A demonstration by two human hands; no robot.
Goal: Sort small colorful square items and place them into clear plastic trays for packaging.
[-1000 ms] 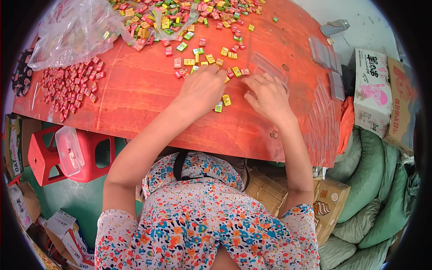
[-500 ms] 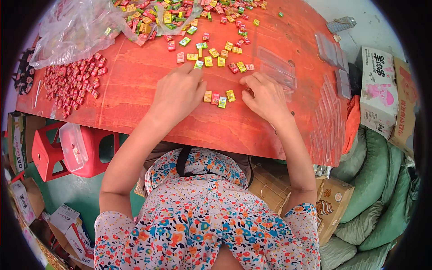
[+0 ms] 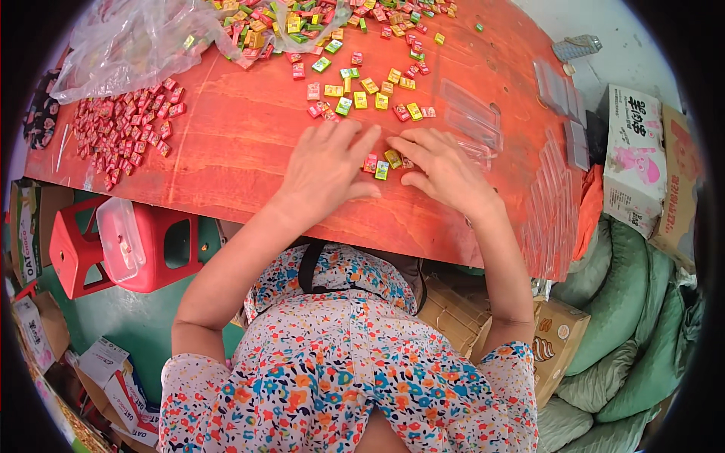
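A little group of small candy-sized boxes lies on the red table (image 3: pixel 242 192) between my hands: a pink-red box (image 3: pixel 370 163), a yellow box (image 3: pixel 393 158) and a green box (image 3: pixel 381 171). My left hand (image 3: pixel 325 166) curves round their left side, its thumb apart and its fingers stretched forward. From the right, my right hand (image 3: pixel 444 172) reaches over with fingers and thumb apart. Part of a reddish box (image 3: pixel 407 161) shows beneath its fingers. Just beyond the hands lie several loose boxes, among them a yellow box (image 3: pixel 360 100) and a red box (image 3: pixel 401 112).
A heap of mixed boxes (image 3: pixel 317 30) and a clear plastic bag (image 3: pixel 136 53) cover the far side. Many red boxes (image 3: pixel 124 132) are piled at left. Clear plastic trays (image 3: pixel 468 113) and strips (image 3: pixel 547 204) lie right. Red stools (image 3: pixel 162 249) stand below the table's left edge.
My hands have come closer together around the small group. My left hand has shifted right, its thumb spreading. A reddish box now shows under my right fingers, and the group's orange box is out of sight.
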